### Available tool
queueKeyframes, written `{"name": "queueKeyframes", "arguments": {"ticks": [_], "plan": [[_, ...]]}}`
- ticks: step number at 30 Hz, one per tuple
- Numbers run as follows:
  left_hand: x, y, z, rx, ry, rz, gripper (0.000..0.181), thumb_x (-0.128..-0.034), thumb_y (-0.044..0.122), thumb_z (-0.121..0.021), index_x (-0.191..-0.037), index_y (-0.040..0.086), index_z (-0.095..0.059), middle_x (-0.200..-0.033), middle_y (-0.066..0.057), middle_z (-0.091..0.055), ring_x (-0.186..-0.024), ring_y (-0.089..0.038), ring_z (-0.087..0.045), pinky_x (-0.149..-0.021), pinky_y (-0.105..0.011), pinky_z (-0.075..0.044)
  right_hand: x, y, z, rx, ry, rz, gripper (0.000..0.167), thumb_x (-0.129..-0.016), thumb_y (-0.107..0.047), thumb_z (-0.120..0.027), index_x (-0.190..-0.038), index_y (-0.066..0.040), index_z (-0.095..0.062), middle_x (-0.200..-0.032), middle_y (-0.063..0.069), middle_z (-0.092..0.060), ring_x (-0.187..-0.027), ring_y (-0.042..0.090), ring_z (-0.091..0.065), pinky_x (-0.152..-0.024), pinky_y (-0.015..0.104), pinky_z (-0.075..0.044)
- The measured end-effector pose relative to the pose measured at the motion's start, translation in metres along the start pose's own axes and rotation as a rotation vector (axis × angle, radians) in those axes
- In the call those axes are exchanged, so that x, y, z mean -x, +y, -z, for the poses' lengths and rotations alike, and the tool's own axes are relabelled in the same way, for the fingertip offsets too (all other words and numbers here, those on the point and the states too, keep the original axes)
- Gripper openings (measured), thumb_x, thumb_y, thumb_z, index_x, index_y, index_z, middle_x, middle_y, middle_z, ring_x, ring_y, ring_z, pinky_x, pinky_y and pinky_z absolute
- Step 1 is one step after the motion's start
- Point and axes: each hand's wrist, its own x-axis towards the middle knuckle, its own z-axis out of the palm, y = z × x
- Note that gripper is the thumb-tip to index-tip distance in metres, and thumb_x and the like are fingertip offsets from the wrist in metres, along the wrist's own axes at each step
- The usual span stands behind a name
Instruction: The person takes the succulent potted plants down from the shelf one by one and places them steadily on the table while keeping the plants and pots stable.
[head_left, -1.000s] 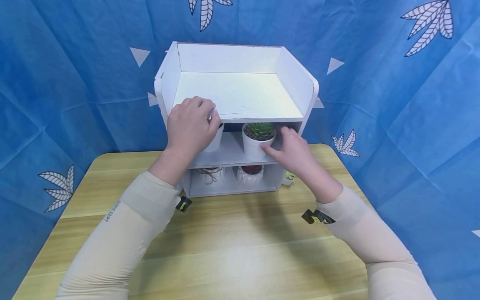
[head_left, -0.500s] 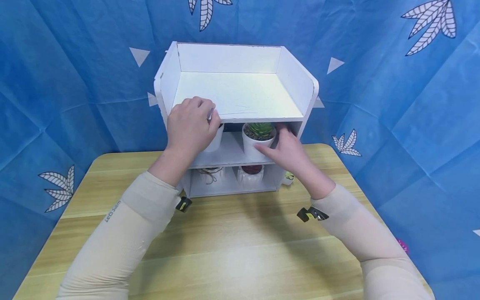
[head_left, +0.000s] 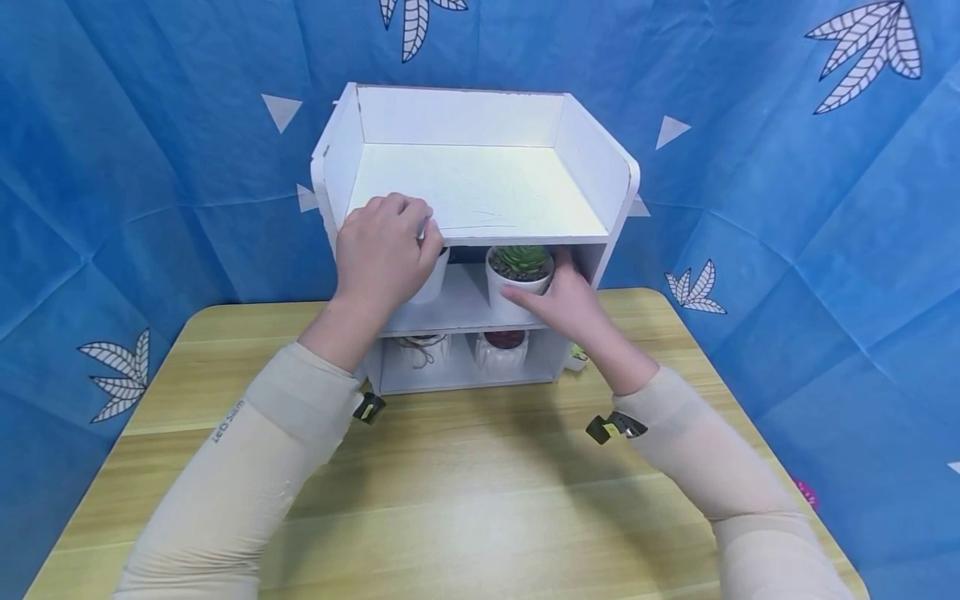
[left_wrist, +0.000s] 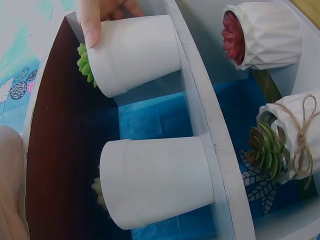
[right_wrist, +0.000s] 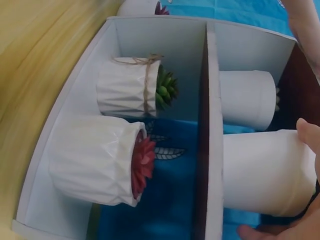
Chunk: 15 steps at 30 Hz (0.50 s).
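Our left hand (head_left: 386, 250) rests at the front of the top board (head_left: 480, 192), fingers bent; we cannot tell whether they grip it. Below this hand stand 1 plain white pot (head_left: 431, 279) on the middle shelf (head_left: 459, 304) and, lower, 1 twine-tied pot (right_wrist: 125, 89). Below and left of our right hand (head_left: 566, 300) sits 1 red succulent pot (right_wrist: 92, 160); above it, that hand holds the green succulent pot (left_wrist: 140, 52), thumb and fingers parted round it. Below our right wrist, 1 small pot (head_left: 576, 358) stands on the counter (head_left: 480, 492)
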Motion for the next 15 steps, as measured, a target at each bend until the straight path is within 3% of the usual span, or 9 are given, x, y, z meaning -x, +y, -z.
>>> {"name": "queueKeyframes", "arguments": {"ticks": [8, 15], "plan": [[-0.001, -0.001, -0.001, -0.003, 0.005, 0.0, 0.045, -0.1015, 0.038, -0.037, -0.115, 0.01, -0.07, -0.119, -0.013, -0.069, -0.107, -0.03, -0.064, -0.086, -0.044, -0.055, -0.006, 0.004, -0.008, -0.032, 0.006, -0.036, 0.12, -0.078, -0.062, -0.076, -0.159, -0.01, -0.005, -0.15, 0.022, -0.04, -0.139, 0.035, -0.042, -0.111, 0.052, -0.038], [-0.001, -0.002, -0.002, -0.011, 0.004, -0.009, 0.046, -0.1017, 0.038, -0.037, -0.116, 0.01, -0.07, -0.119, -0.013, -0.069, -0.108, -0.03, -0.064, -0.087, -0.044, -0.055, -0.009, 0.005, -0.012, -0.08, 0.018, -0.034, 0.113, -0.079, -0.057, -0.078, -0.158, -0.009, -0.013, -0.149, 0.021, -0.041, -0.137, 0.035, -0.044, -0.111, 0.051, -0.038]]}}
